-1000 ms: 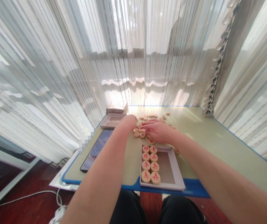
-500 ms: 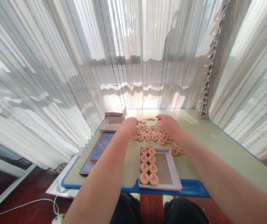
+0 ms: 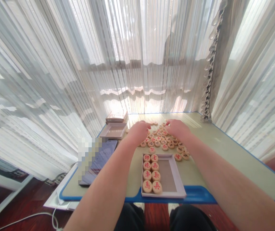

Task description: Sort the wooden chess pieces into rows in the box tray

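Scattered Chinese chess pieces [image 3: 157, 143], round and pale wood with red or dark characters, lie over the middle of the table. At the left side of the spread, my left hand [image 3: 140, 131] is low over the pieces, its fingers stretched to the right. My right hand [image 3: 178, 129] is at the far right of the spread, fingertips and thumb slightly apart by some pieces; nothing shows held in either hand. Nearest me is a shallow white box [image 3: 179, 179], with several red-lettered pieces [image 3: 156, 176] in two columns along its left side and its grey bottom showing at right.
A phone or tablet [image 3: 104, 158] lies left of my left forearm. Behind it sit another shallow tray [image 3: 113, 130] and a flat box [image 3: 116, 116]. The pale table [image 3: 229, 160] has a blue edge. Sheer curtains [image 3: 137, 73] hang beyond it.
My left hand has moved right over the pieces, and my right hand has shifted slightly right. Some pieces at the right have spread out. The view has tilted and shifted a little.
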The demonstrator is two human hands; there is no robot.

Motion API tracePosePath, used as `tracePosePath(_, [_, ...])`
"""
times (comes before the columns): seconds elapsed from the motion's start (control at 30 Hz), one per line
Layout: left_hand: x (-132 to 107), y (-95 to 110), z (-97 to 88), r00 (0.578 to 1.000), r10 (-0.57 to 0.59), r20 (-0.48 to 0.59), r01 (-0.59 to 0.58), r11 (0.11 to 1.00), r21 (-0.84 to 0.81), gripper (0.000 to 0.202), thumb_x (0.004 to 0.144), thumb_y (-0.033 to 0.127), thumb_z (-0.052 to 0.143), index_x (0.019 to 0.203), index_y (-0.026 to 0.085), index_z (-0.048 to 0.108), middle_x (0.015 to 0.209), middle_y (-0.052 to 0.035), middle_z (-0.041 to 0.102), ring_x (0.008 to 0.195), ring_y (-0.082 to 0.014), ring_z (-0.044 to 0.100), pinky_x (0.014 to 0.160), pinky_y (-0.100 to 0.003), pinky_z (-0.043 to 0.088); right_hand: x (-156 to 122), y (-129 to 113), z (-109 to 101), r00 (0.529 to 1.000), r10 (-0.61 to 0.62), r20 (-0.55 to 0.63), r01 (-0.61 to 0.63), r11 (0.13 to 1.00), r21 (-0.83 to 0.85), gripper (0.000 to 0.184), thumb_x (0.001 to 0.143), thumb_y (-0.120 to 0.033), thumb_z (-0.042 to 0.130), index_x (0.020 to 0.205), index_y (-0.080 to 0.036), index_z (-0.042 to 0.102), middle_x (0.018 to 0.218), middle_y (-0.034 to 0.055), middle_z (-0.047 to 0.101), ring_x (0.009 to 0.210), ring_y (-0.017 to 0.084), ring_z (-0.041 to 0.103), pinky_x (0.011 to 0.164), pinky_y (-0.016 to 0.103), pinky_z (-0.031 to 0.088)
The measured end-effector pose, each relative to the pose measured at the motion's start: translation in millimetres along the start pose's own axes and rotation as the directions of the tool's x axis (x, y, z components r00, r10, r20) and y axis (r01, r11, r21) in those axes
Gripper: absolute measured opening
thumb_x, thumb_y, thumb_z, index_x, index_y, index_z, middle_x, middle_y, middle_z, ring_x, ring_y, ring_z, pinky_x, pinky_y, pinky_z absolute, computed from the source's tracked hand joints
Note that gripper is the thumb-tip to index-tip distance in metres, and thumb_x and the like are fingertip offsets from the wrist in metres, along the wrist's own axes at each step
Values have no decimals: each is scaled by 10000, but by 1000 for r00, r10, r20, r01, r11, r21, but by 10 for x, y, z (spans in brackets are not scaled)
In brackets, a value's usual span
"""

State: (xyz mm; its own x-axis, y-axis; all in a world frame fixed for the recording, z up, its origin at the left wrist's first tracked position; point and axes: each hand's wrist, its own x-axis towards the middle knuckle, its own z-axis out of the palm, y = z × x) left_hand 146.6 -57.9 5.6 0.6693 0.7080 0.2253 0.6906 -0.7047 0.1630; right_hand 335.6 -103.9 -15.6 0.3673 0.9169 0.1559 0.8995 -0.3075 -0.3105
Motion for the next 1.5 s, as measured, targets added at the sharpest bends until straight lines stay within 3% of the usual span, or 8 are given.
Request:
tracePosePath(0.13, [6,26,11,1000,9,0,-9,1000,-22,305,786,132,429,948,196,679,1040,-55,624,952,-186,580,887,-291,458,35,57,59,999,5,53,-4,1000,-19,294,743,-257,494,962,-225,687,954,78,689,837,220,623,658,288,435])
tracePosePath(0.33, [-13,31,40,1000,1,19,-1,1000,9,296,788,149,444,958,216,676,1088,-47,609,1052,-226,515,919,-336,443,76,87,116,996,-41,78,37,998,46,233,736,-334,519,726,-204,712,712,56,685,696,190,616,569,262,401])
tracePosePath(0.53, [-16,53,61,1000,29,1,-29,1000,10,283,809,172,436,953,212,676,1064,-56,614,1048,-231,502,925,-356,436,77,43,125,997,-38,70,32,996,89,263,694,-415,567,615,-192,681,661,51,669,652,174,588,550,263,362])
tracePosePath(0.73, [-6,74,68,999,44,8,-45,999,16,288,811,155,435,942,201,687,1040,-62,636,1022,-219,531,915,-327,438,57,27,103,999,8,37,-17,967,254,208,652,-374,616,666,-170,651,634,29,629,619,153,557,542,252,357])
tracePosePath(0.97, [-7,82,-7,999,-35,-40,32,997,-68,310,803,390,538,1022,203,652,1003,-40,685,932,-204,601,828,-306,477,-89,-178,42,981,-131,141,-3,720,694,326,641,-491,638,706,-172,640,554,-35,503,531,93,424,498,226,324])
tracePosePath(1.1, [9,84,-13,993,-59,-99,46,990,-133,282,828,350,513,1006,191,663,944,-35,706,882,-182,622,801,-278,477,-121,-229,61,982,-128,141,-27,639,769,316,664,-476,618,714,-164,629,526,-50,444,514,83,373,490,222,300])
tracePosePath(1.33, [29,70,49,981,-33,-191,-19,964,-264,268,841,197,456,1006,183,666,988,-19,702,916,-148,621,834,-242,469,-125,-224,51,984,-150,95,45,726,686,323,681,-492,564,613,-177,595,544,-30,483,537,102,418,514,236,319])
tracePosePath(1.5, [28,66,60,975,-84,-206,41,978,-204,313,837,149,403,985,185,677,997,-28,700,927,-167,616,860,-273,467,-9,-28,69,996,-91,-12,91,958,272,331,758,-387,458,517,-185,561,527,26,537,566,155,502,521,270,317])
